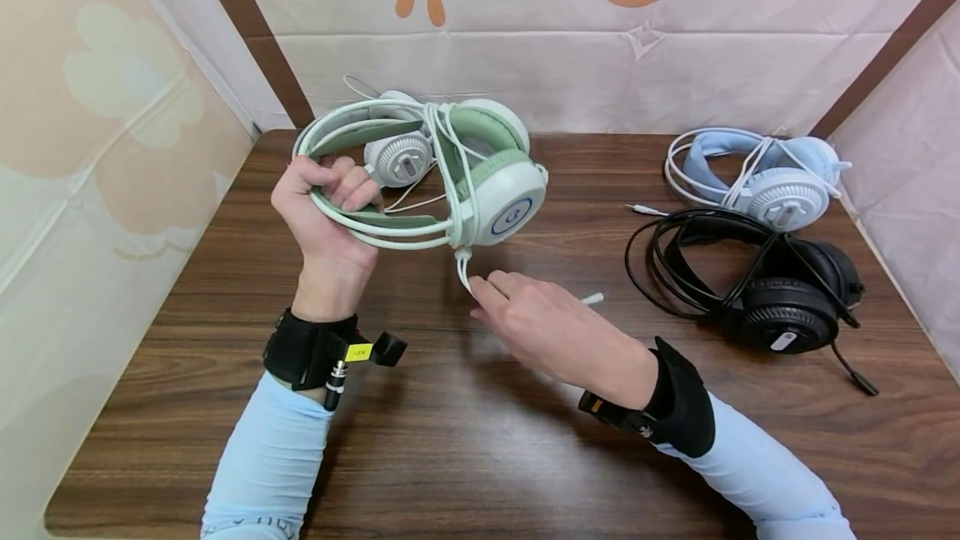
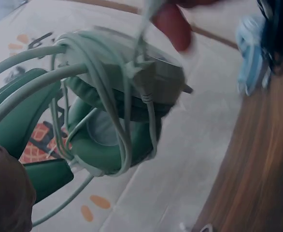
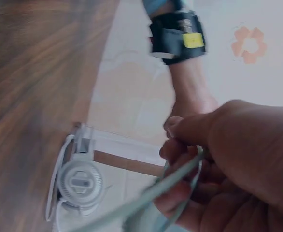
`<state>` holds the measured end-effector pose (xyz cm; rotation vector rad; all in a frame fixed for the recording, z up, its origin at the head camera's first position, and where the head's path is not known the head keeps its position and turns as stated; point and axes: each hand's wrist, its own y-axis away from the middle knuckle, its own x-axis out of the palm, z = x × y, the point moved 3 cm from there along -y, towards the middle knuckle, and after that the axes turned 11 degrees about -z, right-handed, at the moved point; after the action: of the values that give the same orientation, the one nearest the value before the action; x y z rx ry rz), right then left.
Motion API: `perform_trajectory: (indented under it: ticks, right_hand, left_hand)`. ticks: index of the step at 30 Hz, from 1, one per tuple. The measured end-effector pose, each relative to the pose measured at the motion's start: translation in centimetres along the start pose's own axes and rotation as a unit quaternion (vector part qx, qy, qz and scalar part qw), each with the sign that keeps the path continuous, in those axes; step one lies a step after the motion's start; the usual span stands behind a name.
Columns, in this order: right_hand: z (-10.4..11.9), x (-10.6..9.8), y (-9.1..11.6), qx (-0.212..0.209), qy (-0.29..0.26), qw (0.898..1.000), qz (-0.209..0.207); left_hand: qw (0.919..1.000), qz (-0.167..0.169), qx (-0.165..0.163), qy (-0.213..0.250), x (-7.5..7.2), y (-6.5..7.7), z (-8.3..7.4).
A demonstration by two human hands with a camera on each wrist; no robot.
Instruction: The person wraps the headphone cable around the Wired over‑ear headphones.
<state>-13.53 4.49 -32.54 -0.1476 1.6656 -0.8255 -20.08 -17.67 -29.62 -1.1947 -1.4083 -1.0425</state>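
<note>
A white and green pair of headphones (image 1: 517, 198) is held up over the table, its cable wound around the ear cups and headband. My left hand (image 1: 330, 211) grips the headband, fingers curled round it. Below the near ear cup, my right hand (image 1: 547, 332) pinches the pale cable (image 3: 180, 176) between thumb and fingers. A white cable end (image 1: 592, 299) pokes out past the back of the right hand. In the left wrist view the wound cable crosses the green ear pads (image 2: 115, 154), and a right fingertip is blurred at the top.
Grey-white headphones (image 1: 405, 158) stand behind the held pair. To the right lie light blue headphones (image 1: 787, 190), with black headphones (image 1: 787, 307) in front of them, microphone boom pointing toward the near side. A patterned white wall sheet (image 1: 525, 65) borders the wooden table (image 1: 420, 457).
</note>
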Motion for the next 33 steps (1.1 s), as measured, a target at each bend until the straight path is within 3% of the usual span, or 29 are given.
perform_trajectory:
  ticks: [2,3,7,10,12,16,19,23,29,33]
  right_hand:
    - [0.1,-0.7,0.0,-0.010,-0.006,1.000,0.006]
    - [0.1,-1.1,0.1,-0.014,-0.010,1.000,0.011]
    - [0.1,-2.3,0.4,-0.046,-0.018,0.998,0.038]
    - [-0.3,-2.9,0.4,-0.088,0.021,0.995,0.050]
    - [-0.7,-3.3,0.4,-0.124,0.065,0.989,0.043]
    - [-1.8,-3.8,0.0,-0.189,0.148,0.971,-0.012]
    - [-2.5,-3.8,-0.3,-0.214,0.164,0.961,-0.060]
    - [-2.9,-3.1,-0.2,-0.209,0.113,0.965,-0.109]
    - [-2.9,-2.2,0.1,-0.125,-0.017,0.982,-0.139]
    - [-2.8,-2.3,0.5,-0.051,-0.057,0.992,-0.096]
  left_hand:
    - [0.9961,0.011,0.042,-0.076,0.0,0.2,0.5]
    - [0.9902,0.016,0.069,-0.120,0.0,0.3,0.7]
    - [0.9565,0.028,0.137,-0.256,-0.3,0.8,1.4]
    - [0.9406,0.027,0.144,-0.306,-0.9,1.2,1.9]
    - [0.9373,0.021,0.133,-0.322,-1.3,1.5,2.1]
    - [0.9317,0.015,0.114,-0.345,-2.0,2.0,2.6]
    - [0.9334,0.018,0.093,-0.346,-2.3,2.7,3.1]
    - [0.9446,0.038,0.050,-0.322,-2.7,4.2,3.6]
    - [0.9701,0.059,-0.029,-0.234,-3.2,5.8,3.7]
    - [0.9835,0.030,-0.075,-0.162,-3.0,5.8,3.2]
